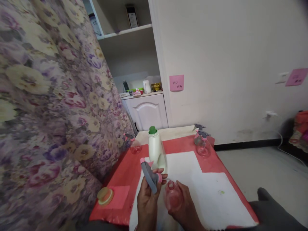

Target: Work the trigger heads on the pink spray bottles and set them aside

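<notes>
My left hand [147, 199] is closed around a grey spray nozzle [150, 177] with a pink tip and pink collar. Close beside it, my right hand [184, 205] grips a clear pink spray bottle [172, 197], whose open neck points up. The nozzle and the bottle are apart. Just beyond my hands stands a pale green jug [155, 146] with a handle, its mouth open and something green showing at the top. Its lower part is partly hidden by my left hand and the nozzle.
A pink spray bottle [136, 147] stands at the table's far left; others, such as this spray bottle [203, 149], stand far right. A roll of tape [105, 195] lies on a pink paper [120, 195] at left. White paper [207, 199] covers part of the red tabletop [175, 144]. A floral curtain [60, 112] hangs left.
</notes>
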`<act>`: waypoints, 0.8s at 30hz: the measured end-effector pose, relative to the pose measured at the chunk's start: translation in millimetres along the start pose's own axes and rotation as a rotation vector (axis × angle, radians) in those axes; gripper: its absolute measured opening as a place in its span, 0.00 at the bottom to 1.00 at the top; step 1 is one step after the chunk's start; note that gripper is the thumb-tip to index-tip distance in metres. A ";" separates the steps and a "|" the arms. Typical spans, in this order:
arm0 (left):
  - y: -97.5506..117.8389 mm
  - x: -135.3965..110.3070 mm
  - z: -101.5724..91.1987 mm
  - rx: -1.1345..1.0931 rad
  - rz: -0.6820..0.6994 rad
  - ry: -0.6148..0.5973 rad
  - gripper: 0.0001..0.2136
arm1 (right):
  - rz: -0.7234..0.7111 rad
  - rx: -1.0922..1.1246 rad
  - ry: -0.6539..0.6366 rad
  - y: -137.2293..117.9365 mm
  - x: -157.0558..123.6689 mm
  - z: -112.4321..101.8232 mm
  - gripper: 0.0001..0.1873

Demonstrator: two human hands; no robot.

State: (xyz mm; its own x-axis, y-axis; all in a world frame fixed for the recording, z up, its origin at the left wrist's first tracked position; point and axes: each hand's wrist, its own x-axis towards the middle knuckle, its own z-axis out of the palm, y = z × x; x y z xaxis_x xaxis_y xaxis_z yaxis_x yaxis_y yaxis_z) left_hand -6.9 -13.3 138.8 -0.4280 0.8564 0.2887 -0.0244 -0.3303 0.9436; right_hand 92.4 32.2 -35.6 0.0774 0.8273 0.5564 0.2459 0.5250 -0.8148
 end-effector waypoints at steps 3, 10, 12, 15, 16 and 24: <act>3.6 0.3 -2.1 0.011 -0.003 -0.007 0.15 | 0.012 0.021 -0.019 -0.9 -0.4 -1.4 0.44; 29.8 -2.1 -6.0 -0.070 0.071 0.021 0.18 | 0.003 0.020 -0.073 1.9 0.3 -3.9 0.45; 42.6 -4.8 -7.2 -0.048 0.103 0.071 0.16 | 0.024 0.022 -0.043 -0.1 -0.7 -2.5 0.43; 60.0 -7.4 -15.4 0.051 0.163 0.112 0.18 | 0.051 0.029 0.001 -6.6 -0.8 -1.2 0.35; 63.5 -6.7 -20.7 0.108 0.175 0.109 0.19 | 0.054 0.019 0.017 -9.1 -0.4 -1.5 0.32; 12.6 26.7 -86.7 0.774 0.422 -0.248 0.16 | 0.043 -0.020 0.050 -20.8 2.5 -3.3 0.27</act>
State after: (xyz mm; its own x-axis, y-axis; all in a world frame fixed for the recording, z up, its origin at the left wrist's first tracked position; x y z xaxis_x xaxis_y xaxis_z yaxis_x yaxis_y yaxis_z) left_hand -96.9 -29.0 144.3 -0.0551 0.8154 0.5762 0.7405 -0.3538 0.5715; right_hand 90.7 22.7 -16.7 0.1358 0.8376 0.5291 0.2605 0.4851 -0.8348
